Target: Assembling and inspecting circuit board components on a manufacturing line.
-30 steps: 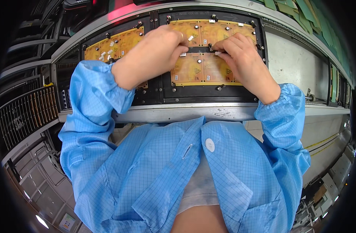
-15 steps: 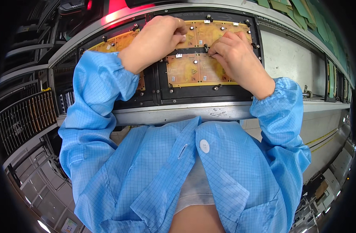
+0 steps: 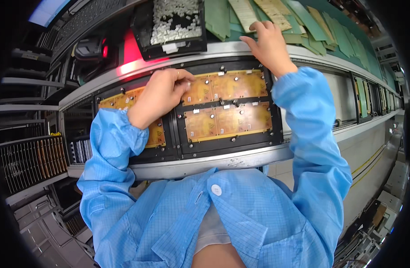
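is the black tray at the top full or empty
Full, or nearly: the black tray is heaped with small white pieces across most of its floor. What the pieces are, I cannot tell.

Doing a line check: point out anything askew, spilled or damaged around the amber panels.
Nothing looks spilled or broken. The amber panels lie flat and square in the black carrier. The green and tan sheets behind the rail overlap loosely at mixed angles under the right hand. The left hand rests on the panels.

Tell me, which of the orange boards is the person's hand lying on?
The left hand rests on the upper orange board, at its left end. The lower orange board below it lies bare, and the right hand is up on the green sheets.
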Available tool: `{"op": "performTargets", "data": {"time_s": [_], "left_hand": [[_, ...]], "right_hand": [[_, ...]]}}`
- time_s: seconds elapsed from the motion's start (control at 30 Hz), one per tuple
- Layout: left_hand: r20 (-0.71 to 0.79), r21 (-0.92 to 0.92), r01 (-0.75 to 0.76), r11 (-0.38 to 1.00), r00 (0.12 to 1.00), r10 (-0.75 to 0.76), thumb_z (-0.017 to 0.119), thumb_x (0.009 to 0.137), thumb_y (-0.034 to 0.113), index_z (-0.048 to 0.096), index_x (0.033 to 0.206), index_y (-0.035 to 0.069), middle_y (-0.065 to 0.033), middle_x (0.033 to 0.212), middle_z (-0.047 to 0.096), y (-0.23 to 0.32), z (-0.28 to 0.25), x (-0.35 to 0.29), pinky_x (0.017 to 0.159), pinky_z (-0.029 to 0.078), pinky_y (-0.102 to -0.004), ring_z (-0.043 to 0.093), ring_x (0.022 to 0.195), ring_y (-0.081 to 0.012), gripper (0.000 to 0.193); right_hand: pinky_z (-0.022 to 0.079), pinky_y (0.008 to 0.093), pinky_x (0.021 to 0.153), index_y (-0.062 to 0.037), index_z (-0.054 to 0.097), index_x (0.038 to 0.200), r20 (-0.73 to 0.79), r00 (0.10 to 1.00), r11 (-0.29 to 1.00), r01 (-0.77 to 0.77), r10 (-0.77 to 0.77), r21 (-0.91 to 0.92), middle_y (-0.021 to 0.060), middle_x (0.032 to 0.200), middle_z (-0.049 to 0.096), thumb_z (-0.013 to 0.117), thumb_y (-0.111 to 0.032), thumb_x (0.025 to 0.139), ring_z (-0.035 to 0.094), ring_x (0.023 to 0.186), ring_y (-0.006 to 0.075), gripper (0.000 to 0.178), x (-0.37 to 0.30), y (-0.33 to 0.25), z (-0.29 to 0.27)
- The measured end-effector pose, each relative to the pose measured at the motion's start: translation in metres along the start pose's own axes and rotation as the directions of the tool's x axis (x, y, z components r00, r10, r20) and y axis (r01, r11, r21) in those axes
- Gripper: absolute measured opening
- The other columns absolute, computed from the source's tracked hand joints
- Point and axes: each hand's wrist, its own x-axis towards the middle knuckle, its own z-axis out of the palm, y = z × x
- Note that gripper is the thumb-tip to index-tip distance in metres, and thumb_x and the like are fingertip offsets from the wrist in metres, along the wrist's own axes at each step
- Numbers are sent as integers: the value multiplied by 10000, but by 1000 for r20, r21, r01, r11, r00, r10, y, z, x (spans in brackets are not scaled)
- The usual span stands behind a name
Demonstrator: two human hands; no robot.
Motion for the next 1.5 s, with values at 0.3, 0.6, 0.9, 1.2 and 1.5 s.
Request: {"op": "performTargets", "data": {"time_s": [0.3, 0.6, 0.9, 1.2, 1.5], "left_hand": [[-56, 134, -84, 987, 994, 92, 674, 840, 73, 712, 949, -17, -203, 905, 692, -2, -6, 3, 804, 530, -429, 667, 892, -373, 146], [-50, 275, -232, 933, 966, 255, 647, 821, 35, 708, 890, -23, -186, 894, 696, -15, 4, 18, 851, 517, -437, 645, 900, -369, 108], [-37, 305, -252, 918, 961, 276, 667, 830, 53, 722, 912, -19, -163, 918, 695, -20, 11, 17, 886, 505, -422, 628, 966, -346, 122], [-58, 326, -223, 919, 965, 255, 686, 814, 59, 725, 912, -15, -150, 914, 693, -24, 13, 17, 885, 499, -409, 619, 966, -334, 128], [-24, 466, -380, 799, 897, 441, 634, 791, -41, 701, 1033, -46, -144, 1090, 606, -16, 14, -4, 948, 480, -390, 530, 1103, -324, 251]], "right_hand": [[516, 502, 833, -16, 610, 1062, 84, 961, 950, -244, 264, -196, 257, 973, 644, 750, -299, 772, 633, 927, 421, 429, 33, 31, 43], [400, 242, 781, -53, 619, 1222, 437, 771, 409, -623, 464, 667, -4, 890, 628, 713, -263, 911, 533, 812, 77, 386, -4, 14, -57], [412, 273, 913, 31, 528, 1312, 396, 780, 318, -578, 485, 751, 99, 1175, 648, 643, -189, 955, 544, 985, 132, 434, -90, -16, -125], [418, 290, 959, 14, 508, 1367, 378, 722, 316, -627, 580, 712, 131, 1225, 640, 638, -181, 957, 568, 1042, 162, 472, -134, -33, -135], [432, 212, 783, -51, 597, 1336, 306, 809, 642, -585, 502, 495, 35, 1190, 606, 703, -117, 890, 525, 867, 76, 462, -153, -74, -117]]}}
